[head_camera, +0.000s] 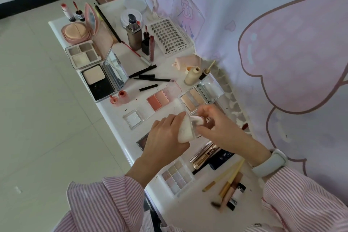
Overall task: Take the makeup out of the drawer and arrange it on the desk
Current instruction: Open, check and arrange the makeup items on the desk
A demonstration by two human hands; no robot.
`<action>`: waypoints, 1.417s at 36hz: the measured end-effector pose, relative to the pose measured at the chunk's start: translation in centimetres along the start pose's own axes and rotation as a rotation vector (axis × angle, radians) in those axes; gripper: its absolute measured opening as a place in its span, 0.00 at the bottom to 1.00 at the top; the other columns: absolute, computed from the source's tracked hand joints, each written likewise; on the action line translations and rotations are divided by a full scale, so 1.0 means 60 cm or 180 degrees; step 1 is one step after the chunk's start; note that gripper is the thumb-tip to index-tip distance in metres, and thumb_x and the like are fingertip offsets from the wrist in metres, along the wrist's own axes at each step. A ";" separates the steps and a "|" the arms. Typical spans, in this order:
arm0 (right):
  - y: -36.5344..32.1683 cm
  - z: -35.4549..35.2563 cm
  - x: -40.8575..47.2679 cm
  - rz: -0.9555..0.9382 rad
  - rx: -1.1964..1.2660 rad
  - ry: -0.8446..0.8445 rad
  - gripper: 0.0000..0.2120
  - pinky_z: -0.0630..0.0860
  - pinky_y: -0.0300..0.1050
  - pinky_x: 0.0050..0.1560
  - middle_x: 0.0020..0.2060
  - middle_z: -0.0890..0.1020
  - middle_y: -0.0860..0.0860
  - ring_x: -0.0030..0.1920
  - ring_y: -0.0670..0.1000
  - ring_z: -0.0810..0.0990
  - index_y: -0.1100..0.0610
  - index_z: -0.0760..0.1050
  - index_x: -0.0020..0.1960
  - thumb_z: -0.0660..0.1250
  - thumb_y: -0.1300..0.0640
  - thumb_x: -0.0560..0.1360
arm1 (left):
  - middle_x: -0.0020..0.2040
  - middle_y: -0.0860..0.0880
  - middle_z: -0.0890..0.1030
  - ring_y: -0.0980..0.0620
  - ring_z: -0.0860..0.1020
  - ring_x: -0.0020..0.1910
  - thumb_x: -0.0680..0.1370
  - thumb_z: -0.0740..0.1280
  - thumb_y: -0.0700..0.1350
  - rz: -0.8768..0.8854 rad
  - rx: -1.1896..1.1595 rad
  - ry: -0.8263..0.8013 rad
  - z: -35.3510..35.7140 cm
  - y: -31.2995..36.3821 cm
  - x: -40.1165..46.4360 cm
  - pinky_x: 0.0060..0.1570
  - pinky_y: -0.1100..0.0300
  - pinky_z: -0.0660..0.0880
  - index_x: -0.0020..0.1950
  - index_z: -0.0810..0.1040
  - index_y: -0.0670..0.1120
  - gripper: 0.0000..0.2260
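Two hands on one clear compact (pixel 190 128): my left hand (pixel 165 135) grips its white lid, right hand (pixel 212 124) pinches the puff. Light, brittle; hold edges.
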State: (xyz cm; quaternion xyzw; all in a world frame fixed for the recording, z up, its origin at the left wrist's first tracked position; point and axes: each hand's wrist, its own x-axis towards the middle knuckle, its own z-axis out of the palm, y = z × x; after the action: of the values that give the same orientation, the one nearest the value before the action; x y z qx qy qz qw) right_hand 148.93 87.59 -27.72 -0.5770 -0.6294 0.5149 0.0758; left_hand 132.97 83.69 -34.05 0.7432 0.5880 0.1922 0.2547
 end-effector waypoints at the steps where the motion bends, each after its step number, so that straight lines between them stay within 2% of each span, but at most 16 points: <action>1: 0.000 0.001 0.000 0.0058 0.0041 -0.0034 0.15 0.72 0.37 0.44 0.48 0.73 0.42 0.42 0.42 0.75 0.48 0.64 0.58 0.65 0.54 0.74 | 0.48 0.47 0.81 0.47 0.79 0.41 0.61 0.67 0.51 -0.0006 -0.0024 0.0009 0.000 0.001 0.002 0.41 0.54 0.73 0.63 0.73 0.42 0.30; 5: 0.010 0.000 0.001 -0.0003 -0.0316 0.0050 0.08 0.70 0.35 0.40 0.42 0.76 0.45 0.41 0.44 0.75 0.49 0.70 0.52 0.65 0.51 0.74 | 0.46 0.49 0.82 0.49 0.80 0.41 0.64 0.62 0.54 0.0091 -0.0053 0.0114 0.000 0.005 0.011 0.43 0.54 0.74 0.60 0.75 0.43 0.27; 8: 0.014 -0.012 -0.002 -0.0523 -0.0609 0.0169 0.11 0.69 0.33 0.47 0.48 0.75 0.42 0.47 0.40 0.74 0.50 0.72 0.55 0.66 0.56 0.74 | 0.41 0.52 0.81 0.50 0.79 0.38 0.64 0.59 0.55 0.0114 -0.0074 0.0108 0.002 0.001 0.008 0.42 0.56 0.71 0.58 0.76 0.45 0.26; 10: 0.015 -0.027 -0.006 -0.0720 -0.0691 0.0390 0.11 0.70 0.31 0.47 0.48 0.72 0.40 0.46 0.38 0.73 0.44 0.72 0.51 0.67 0.57 0.73 | 0.40 0.53 0.80 0.51 0.76 0.40 0.66 0.58 0.55 -0.0034 -0.0216 0.0157 0.002 -0.004 0.005 0.44 0.57 0.67 0.57 0.76 0.47 0.24; 13: 0.021 -0.042 -0.011 -0.0522 -0.0113 0.0939 0.10 0.73 0.29 0.44 0.48 0.72 0.45 0.41 0.40 0.75 0.46 0.71 0.51 0.68 0.56 0.73 | 0.45 0.51 0.79 0.52 0.72 0.44 0.69 0.62 0.54 -0.0358 -0.0620 0.0326 0.001 -0.006 0.004 0.45 0.58 0.65 0.57 0.77 0.46 0.20; 16: 0.040 -0.036 -0.009 -0.0169 0.0258 0.1219 0.09 0.72 0.34 0.43 0.47 0.75 0.47 0.43 0.42 0.75 0.49 0.71 0.53 0.66 0.55 0.74 | 0.51 0.50 0.75 0.53 0.71 0.47 0.72 0.69 0.45 -0.0710 -0.0999 0.0347 0.002 0.001 0.009 0.44 0.62 0.66 0.60 0.76 0.45 0.17; 19: 0.062 -0.014 -0.004 0.0114 0.0286 0.1196 0.08 0.72 0.35 0.43 0.45 0.76 0.49 0.45 0.46 0.75 0.52 0.70 0.53 0.66 0.56 0.75 | 0.54 0.50 0.71 0.55 0.71 0.45 0.72 0.71 0.43 -0.0906 -0.1208 0.0561 0.010 0.007 0.015 0.43 0.64 0.69 0.62 0.75 0.44 0.19; 22: 0.074 0.016 0.001 0.0329 0.0440 0.1242 0.10 0.73 0.31 0.38 0.43 0.74 0.46 0.42 0.44 0.74 0.52 0.68 0.53 0.66 0.56 0.74 | 0.55 0.46 0.73 0.56 0.70 0.47 0.72 0.72 0.41 -0.1036 -0.1241 0.0826 0.018 0.009 0.024 0.47 0.69 0.66 0.62 0.76 0.43 0.19; 25: 0.084 0.040 0.009 0.0413 0.0547 0.1311 0.12 0.70 0.24 0.35 0.45 0.75 0.46 0.42 0.41 0.74 0.53 0.70 0.54 0.68 0.55 0.73 | 0.55 0.45 0.77 0.51 0.74 0.51 0.71 0.73 0.41 -0.1128 -0.1216 0.0956 0.025 0.011 0.031 0.48 0.64 0.67 0.60 0.78 0.43 0.18; 28: 0.091 0.056 0.020 0.0366 0.0652 0.1377 0.11 0.73 0.31 0.43 0.49 0.76 0.48 0.49 0.46 0.77 0.50 0.70 0.52 0.70 0.54 0.72 | 0.55 0.46 0.78 0.50 0.75 0.53 0.71 0.73 0.41 -0.1211 -0.1258 0.1006 0.029 0.013 0.035 0.49 0.64 0.67 0.61 0.77 0.43 0.18; 30: 0.089 0.063 0.025 0.0335 0.0668 0.1412 0.11 0.75 0.37 0.48 0.48 0.76 0.48 0.50 0.47 0.77 0.50 0.70 0.50 0.70 0.54 0.72 | 0.55 0.46 0.78 0.49 0.75 0.53 0.72 0.72 0.41 -0.1220 -0.1259 0.1040 0.032 0.012 0.036 0.49 0.64 0.67 0.61 0.77 0.43 0.17; 33: 0.084 0.071 0.030 0.0266 0.0445 0.1430 0.11 0.73 0.37 0.47 0.46 0.76 0.46 0.47 0.45 0.76 0.51 0.71 0.51 0.69 0.50 0.72 | 0.54 0.46 0.77 0.50 0.75 0.51 0.72 0.71 0.40 -0.1240 -0.1265 0.1088 0.036 0.011 0.036 0.48 0.63 0.69 0.60 0.77 0.44 0.16; 38: 0.088 0.078 0.040 0.0230 0.0036 0.1408 0.13 0.66 0.31 0.44 0.48 0.73 0.48 0.47 0.45 0.73 0.58 0.74 0.57 0.67 0.56 0.74 | 0.56 0.45 0.78 0.49 0.76 0.51 0.73 0.72 0.44 -0.1206 -0.1241 0.1109 0.039 0.008 0.036 0.50 0.55 0.75 0.61 0.76 0.43 0.18; 44: 0.087 0.078 0.040 0.0246 -0.0135 0.1209 0.14 0.70 0.39 0.55 0.50 0.73 0.51 0.51 0.48 0.73 0.59 0.74 0.58 0.67 0.55 0.74 | 0.57 0.44 0.78 0.47 0.77 0.53 0.72 0.72 0.47 -0.1116 -0.1089 0.1109 0.039 0.002 0.031 0.52 0.58 0.74 0.64 0.74 0.41 0.22; 47: 0.088 0.078 0.040 0.0218 -0.0370 0.1201 0.15 0.67 0.35 0.54 0.52 0.73 0.52 0.53 0.49 0.73 0.59 0.73 0.60 0.66 0.55 0.75 | 0.59 0.43 0.76 0.47 0.75 0.56 0.72 0.72 0.47 -0.1072 -0.1042 0.1125 0.034 0.006 0.025 0.52 0.62 0.71 0.66 0.72 0.41 0.25; 51: 0.087 0.077 0.035 0.0053 -0.0618 0.1256 0.15 0.63 0.30 0.49 0.52 0.73 0.51 0.53 0.49 0.72 0.60 0.72 0.60 0.65 0.54 0.76 | 0.63 0.44 0.73 0.47 0.74 0.60 0.73 0.71 0.44 -0.1018 -0.0937 0.1211 0.029 0.011 0.009 0.54 0.55 0.76 0.68 0.69 0.41 0.25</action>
State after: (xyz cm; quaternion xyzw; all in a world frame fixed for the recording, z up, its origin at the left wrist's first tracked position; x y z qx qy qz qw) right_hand 148.49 85.65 -34.71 -0.6764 -0.6442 0.3296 0.1373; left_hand 134.64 83.83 -35.06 0.5468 0.7007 0.3688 0.2721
